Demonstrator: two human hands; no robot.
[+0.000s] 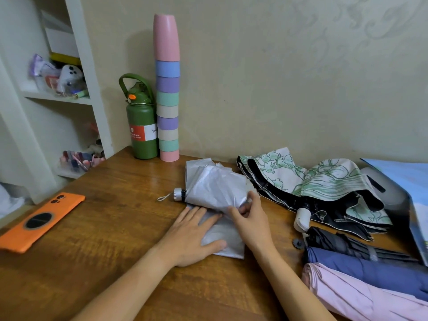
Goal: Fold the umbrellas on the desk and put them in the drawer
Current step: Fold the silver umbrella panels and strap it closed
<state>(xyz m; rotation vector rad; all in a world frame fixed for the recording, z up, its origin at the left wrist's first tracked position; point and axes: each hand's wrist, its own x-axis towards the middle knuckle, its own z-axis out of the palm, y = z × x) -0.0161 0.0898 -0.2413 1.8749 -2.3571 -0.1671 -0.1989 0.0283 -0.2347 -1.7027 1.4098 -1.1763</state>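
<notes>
Pressing flat, fingers spread: left hand [192,237] on silver umbrella [215,188]; right hand [251,218] pinching fabric fold.

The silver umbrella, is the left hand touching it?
Touching. The head view shows the left hand lying flat on the silver umbrella, its straight fingers and thumb pressing the fabric down onto the desk.

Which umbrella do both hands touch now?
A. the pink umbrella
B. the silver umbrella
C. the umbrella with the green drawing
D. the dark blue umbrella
B: the left hand lies flat on the silver umbrella and the right hand pinches its cloth; the other umbrellas lie untouched at the right.
</notes>
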